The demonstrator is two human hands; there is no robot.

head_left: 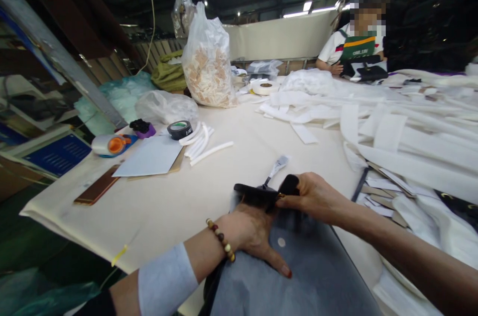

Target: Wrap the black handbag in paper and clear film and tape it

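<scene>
My left hand [254, 236] rests palm down on a grey fabric sheet [317, 281] at the table's near edge, thumb stretched out, fingers reaching under a black piece [254, 194]. A bead bracelet sits on that wrist. My right hand [317, 196] is closed on a black strap end [289, 184] with a small gold fitting, right beside the left hand. A small brush [276, 166] lies on the table just beyond both hands.
White strips and foam pieces [392, 127] pile up across the right side. A tape roll [179, 129], white tubes [201, 144], a paper sheet [151, 157] and a plastic bag [207, 62] lie to the left and far side. Another person [354, 42] sits at the far end.
</scene>
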